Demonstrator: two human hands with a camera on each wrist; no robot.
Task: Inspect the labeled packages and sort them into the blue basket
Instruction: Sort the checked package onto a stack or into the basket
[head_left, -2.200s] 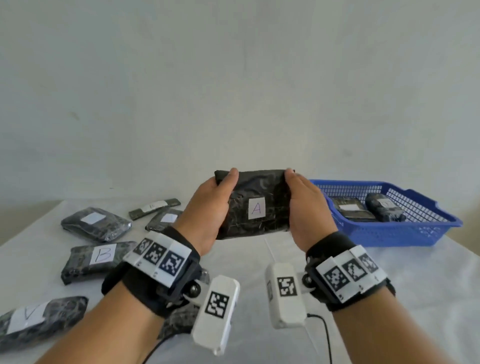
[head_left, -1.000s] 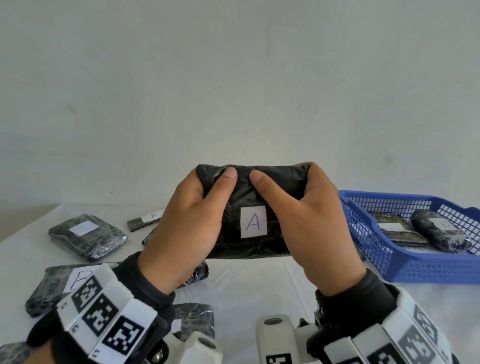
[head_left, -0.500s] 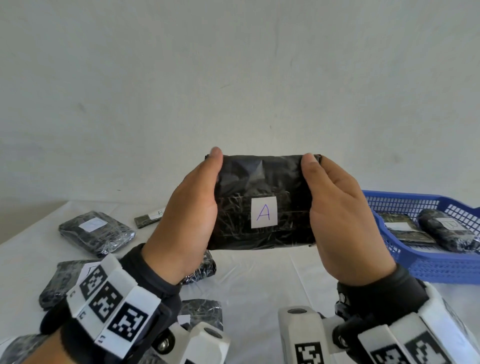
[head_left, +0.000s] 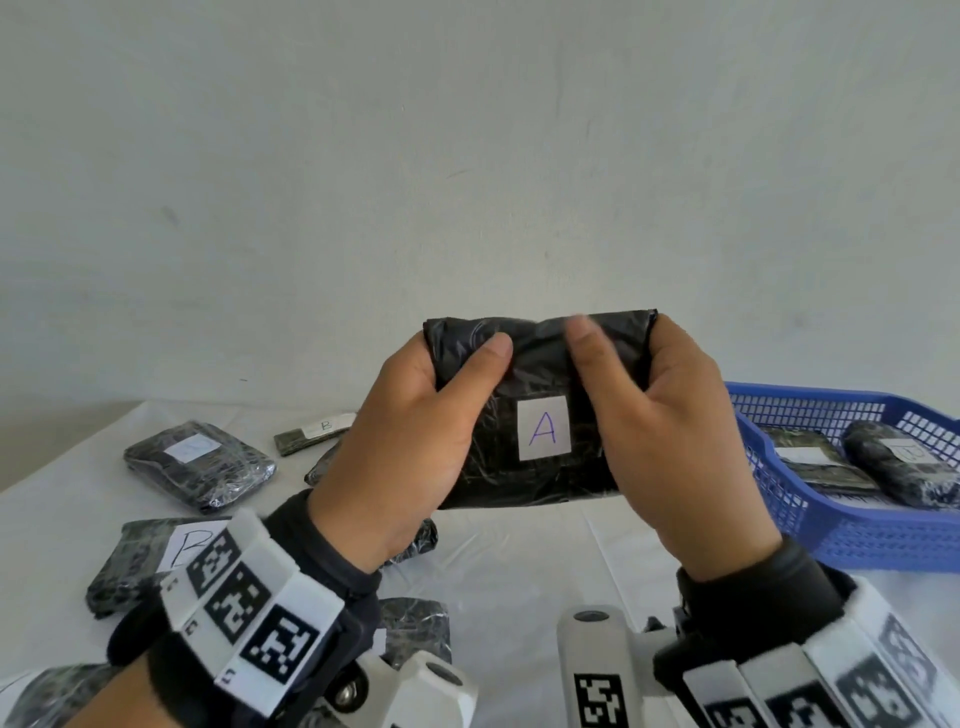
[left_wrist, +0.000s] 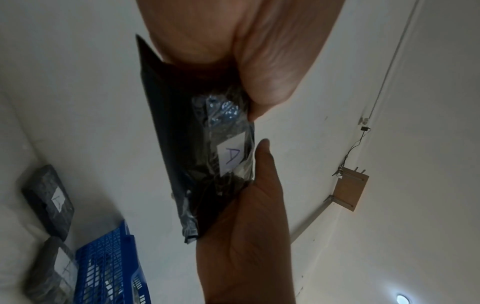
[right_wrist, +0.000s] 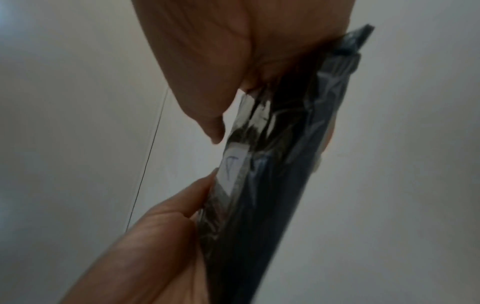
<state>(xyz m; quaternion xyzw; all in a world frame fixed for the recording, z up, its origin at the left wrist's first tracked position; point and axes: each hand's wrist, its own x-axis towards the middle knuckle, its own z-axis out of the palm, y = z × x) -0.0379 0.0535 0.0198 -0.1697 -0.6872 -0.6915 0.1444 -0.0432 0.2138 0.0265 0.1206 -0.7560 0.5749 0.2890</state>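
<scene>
A black plastic package (head_left: 540, 374) with a white label marked A (head_left: 543, 427) is held upright in front of me, above the table. My left hand (head_left: 415, 447) grips its left end, thumb across the front. My right hand (head_left: 670, 447) grips its right end, thumb blurred over the front. The left wrist view shows the package (left_wrist: 197, 156) edge-on between both thumbs and the fingers behind it. It is seen edge-on again as the package (right_wrist: 275, 185) in the right wrist view. The blue basket (head_left: 831, 530) stands at the right and holds two wrapped packages (head_left: 815, 460).
Several more black wrapped packages lie on the white table at the left: one marked B (head_left: 150, 556), a bulky one (head_left: 200, 465), a thin strip (head_left: 311, 434), others partly hidden under my wrists. A plain wall rises behind the table.
Both thumbs have moved from the package's ends back inward over its front, above the label. The package has tilted slightly and sits a little lower in the view.
</scene>
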